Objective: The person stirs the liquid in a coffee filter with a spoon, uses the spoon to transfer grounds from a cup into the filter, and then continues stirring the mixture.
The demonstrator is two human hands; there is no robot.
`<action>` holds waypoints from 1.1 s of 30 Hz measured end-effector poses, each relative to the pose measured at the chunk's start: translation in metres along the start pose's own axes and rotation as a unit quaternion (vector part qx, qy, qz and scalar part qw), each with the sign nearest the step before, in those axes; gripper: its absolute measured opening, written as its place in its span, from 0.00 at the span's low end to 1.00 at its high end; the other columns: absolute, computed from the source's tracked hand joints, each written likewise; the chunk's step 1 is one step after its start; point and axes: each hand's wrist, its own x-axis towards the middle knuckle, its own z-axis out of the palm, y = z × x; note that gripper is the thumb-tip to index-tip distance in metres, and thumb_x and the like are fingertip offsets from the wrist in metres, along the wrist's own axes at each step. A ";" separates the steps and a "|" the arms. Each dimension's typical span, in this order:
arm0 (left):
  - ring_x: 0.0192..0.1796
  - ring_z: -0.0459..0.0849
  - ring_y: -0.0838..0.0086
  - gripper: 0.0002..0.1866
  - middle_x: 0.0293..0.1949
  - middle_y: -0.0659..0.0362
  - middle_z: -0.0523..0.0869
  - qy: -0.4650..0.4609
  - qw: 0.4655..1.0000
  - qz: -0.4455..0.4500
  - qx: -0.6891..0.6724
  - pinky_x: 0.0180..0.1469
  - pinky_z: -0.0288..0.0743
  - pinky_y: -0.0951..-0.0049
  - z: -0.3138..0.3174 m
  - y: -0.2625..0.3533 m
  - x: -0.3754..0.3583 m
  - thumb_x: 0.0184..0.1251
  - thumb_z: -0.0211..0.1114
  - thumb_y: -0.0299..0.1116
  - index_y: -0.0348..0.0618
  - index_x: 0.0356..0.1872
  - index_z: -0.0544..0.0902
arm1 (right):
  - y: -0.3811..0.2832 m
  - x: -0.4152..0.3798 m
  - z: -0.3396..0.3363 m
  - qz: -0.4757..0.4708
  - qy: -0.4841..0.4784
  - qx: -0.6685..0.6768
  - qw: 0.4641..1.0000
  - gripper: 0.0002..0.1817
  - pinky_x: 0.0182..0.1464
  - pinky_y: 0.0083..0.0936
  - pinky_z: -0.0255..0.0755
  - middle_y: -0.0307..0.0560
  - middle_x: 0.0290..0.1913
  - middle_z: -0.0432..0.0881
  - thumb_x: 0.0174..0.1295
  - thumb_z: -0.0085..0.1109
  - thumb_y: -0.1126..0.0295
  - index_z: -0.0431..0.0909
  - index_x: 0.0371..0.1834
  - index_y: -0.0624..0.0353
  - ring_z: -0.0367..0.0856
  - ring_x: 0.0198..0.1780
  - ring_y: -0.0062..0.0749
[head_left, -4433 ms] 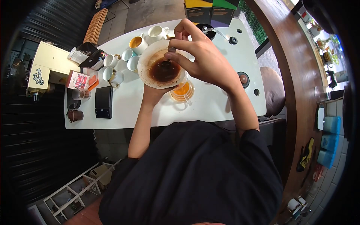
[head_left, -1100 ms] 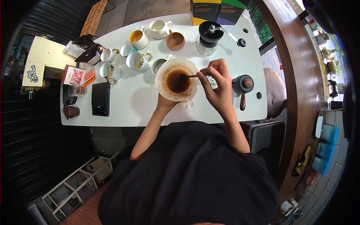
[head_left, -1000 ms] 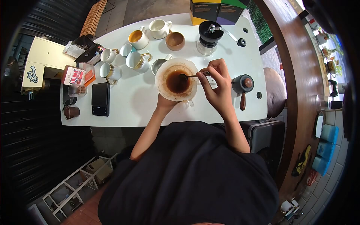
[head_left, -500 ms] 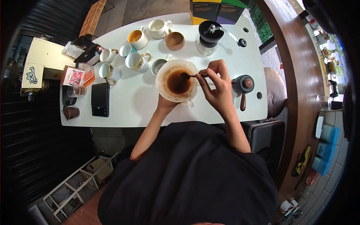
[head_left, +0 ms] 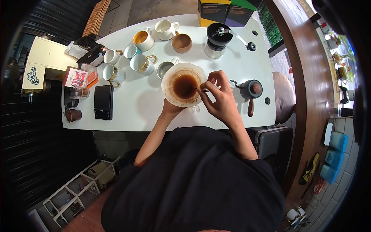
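Observation:
A coffee dripper with a paper filter (head_left: pixel 167 79) holds dark brown wet coffee (head_left: pixel 184 86), with grounds stuck to the filter's sides. My left hand (head_left: pixel 173 108) grips the dripper from its near lower side; most of its fingers are hidden beneath. A small clear handle (head_left: pixel 197 108) sticks out below the rim. At the right edge of the filter, my right hand (head_left: pixel 221 101) pinches a thin dark spoon (head_left: pixel 205 90); its bowl is not visible now. A black gooseneck kettle (head_left: pixel 251 89) with a wooden handle stands to the right of this hand.
Several mugs, among them a gold-lined mug (head_left: pixel 143 40) and a brown cup (head_left: pixel 181 42), stand behind the dripper on the white table (head_left: pixel 135 110). A hand grinder (head_left: pixel 217 40) is further back. A black scale (head_left: pixel 103 102) and a glass of grounds (head_left: pixel 73 115) are left.
My right hand has moved down and slightly closer to the filter's right edge, its fingers more bent. The spoon's bowl, seen over the coffee before, is out of sight.

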 end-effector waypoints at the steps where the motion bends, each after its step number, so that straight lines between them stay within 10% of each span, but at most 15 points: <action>1: 0.61 0.83 0.70 0.38 0.60 0.57 0.83 -0.001 1.000 0.005 0.003 0.65 0.77 0.67 0.001 0.000 0.000 0.51 0.84 0.27 0.42 0.65 0.76 | -0.001 0.000 0.000 -0.003 -0.002 0.004 1.000 0.07 0.46 0.37 0.73 0.47 0.42 0.71 0.60 0.70 0.70 0.81 0.34 0.58 0.74 0.43 0.39; 33: 0.61 0.82 0.69 0.40 0.60 0.57 0.82 0.034 0.992 0.060 0.106 0.65 0.77 0.66 -0.002 -0.020 -0.005 0.50 0.84 0.29 0.44 0.66 0.73 | 0.019 -0.019 0.009 0.229 0.023 0.308 0.923 0.12 0.44 0.20 0.64 0.40 0.43 0.68 0.77 0.53 0.67 0.71 0.38 0.65 0.69 0.41 0.22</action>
